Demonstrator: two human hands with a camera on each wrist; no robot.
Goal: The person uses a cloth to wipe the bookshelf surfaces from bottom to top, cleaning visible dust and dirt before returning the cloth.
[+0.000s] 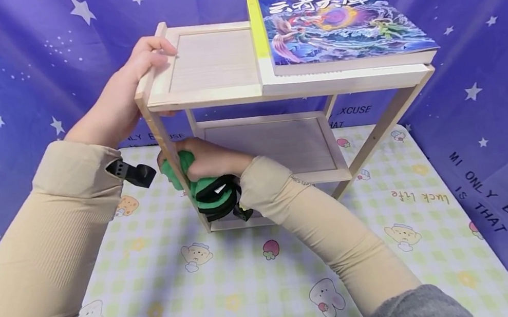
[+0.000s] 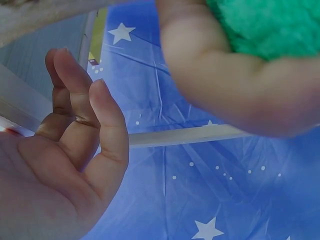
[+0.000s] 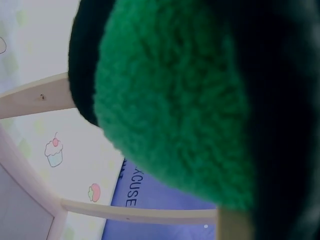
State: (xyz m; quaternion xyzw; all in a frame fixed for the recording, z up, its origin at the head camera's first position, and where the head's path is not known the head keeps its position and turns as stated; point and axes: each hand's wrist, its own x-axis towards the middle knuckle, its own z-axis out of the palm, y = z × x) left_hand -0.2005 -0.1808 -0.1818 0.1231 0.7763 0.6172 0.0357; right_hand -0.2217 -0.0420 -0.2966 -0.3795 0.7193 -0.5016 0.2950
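Observation:
A small wooden shelf rack (image 1: 217, 102) stands on the patterned cloth. At its top left edge my left hand (image 1: 134, 80) grips the rim, with some digits over the top and others below; these lower fingers (image 2: 107, 135) show bent in the left wrist view. My right hand (image 1: 214, 157) holds a fuzzy green cloth (image 1: 214, 204) with black edging, bunched around the rack's left front leg. Its green pile (image 3: 165, 110) fills much of the right wrist view. Part of the cloth is hidden behind that leg and the hand.
Two books lie stacked on the right of the rack's top: an illustrated blue one (image 1: 337, 25) over a white and yellow one (image 1: 259, 29). The lower shelf (image 1: 275, 140) sits behind the right forearm. Blue starry curtains (image 1: 470, 53) surround the table (image 1: 268, 291).

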